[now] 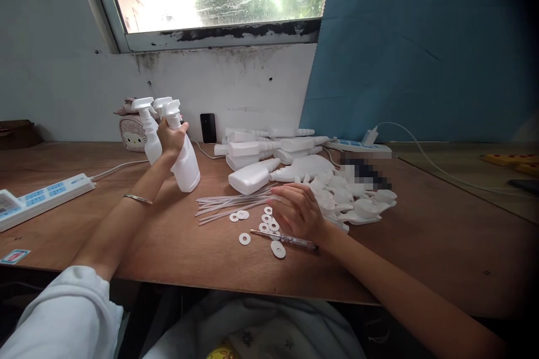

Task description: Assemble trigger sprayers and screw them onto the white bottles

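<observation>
My left hand (172, 137) is wrapped around the neck of a white spray bottle (186, 168), which stands slightly tilted with its trigger head on. Two more white spray bottles (152, 146) stand just behind it. Loosely bent, my right hand (297, 210) hovers over or rests at the right ends of several thin white tubes (227, 202); I see nothing held in it, though its palm side is hidden. Below its fingers lie several white ring washers (265, 227). A screwdriver (286, 239) with a clear handle lies beside the wrist.
White bottles without heads (255, 176) lie piled at the back, beside a heap of white spray heads (357, 202). A power strip (54, 190) is at left, another (362, 147) at back right. A phone (208, 128) leans on the wall near a pink bag (132, 133).
</observation>
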Action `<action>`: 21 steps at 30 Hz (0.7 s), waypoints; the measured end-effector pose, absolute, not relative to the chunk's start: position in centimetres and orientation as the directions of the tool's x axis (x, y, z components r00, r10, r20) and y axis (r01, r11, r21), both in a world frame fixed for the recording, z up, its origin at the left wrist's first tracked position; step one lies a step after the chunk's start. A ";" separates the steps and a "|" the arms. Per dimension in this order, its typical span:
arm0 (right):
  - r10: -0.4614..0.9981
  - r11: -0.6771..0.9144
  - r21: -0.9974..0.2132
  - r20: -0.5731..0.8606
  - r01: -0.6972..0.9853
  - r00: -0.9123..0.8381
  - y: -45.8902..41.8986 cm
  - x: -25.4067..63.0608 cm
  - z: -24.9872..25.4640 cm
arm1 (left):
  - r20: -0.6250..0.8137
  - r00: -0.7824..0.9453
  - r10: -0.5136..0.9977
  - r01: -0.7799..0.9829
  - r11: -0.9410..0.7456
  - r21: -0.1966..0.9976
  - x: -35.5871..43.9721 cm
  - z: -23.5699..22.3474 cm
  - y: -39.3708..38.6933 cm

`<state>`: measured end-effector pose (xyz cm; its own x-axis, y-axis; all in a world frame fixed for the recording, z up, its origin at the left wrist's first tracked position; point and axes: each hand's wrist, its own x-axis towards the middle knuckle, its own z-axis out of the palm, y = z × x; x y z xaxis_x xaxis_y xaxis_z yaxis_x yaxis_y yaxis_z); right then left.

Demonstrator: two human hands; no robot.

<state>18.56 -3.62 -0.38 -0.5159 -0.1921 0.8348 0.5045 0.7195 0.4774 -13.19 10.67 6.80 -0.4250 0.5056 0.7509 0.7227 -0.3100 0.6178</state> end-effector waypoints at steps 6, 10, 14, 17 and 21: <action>-0.168 0.731 0.456 0.841 0.507 -0.514 -3.5 18.6 -0.5 | 0.654 -0.379 0.655 0.773 -0.165 0.613 -13.0 3.1 8.5; -0.166 0.740 0.453 0.839 0.497 -0.517 -3.4 18.6 -0.8 | 0.576 -0.350 0.739 0.809 -0.071 0.583 -13.1 0.3 6.9; -0.160 0.747 0.452 0.833 0.487 -0.529 -3.2 18.6 -1.1 | 0.508 -0.395 0.765 0.810 0.029 0.586 -13.0 -1.2 6.2; -0.155 0.745 0.448 0.837 0.494 -0.525 -3.2 18.6 -1.2 | 0.414 -0.419 0.808 0.797 0.109 0.594 -12.9 -2.4 6.0; -0.153 0.757 0.442 0.836 0.481 -0.527 -3.2 18.6 -1.1 | 0.316 -0.414 0.854 0.789 0.163 0.592 -13.4 -3.8 6.7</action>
<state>18.56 -3.21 -1.10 -0.5273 -0.1531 0.8358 0.4810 0.7570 0.4422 -13.39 6.74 -3.85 -0.4140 0.8535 0.3164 0.7892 0.1633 0.5920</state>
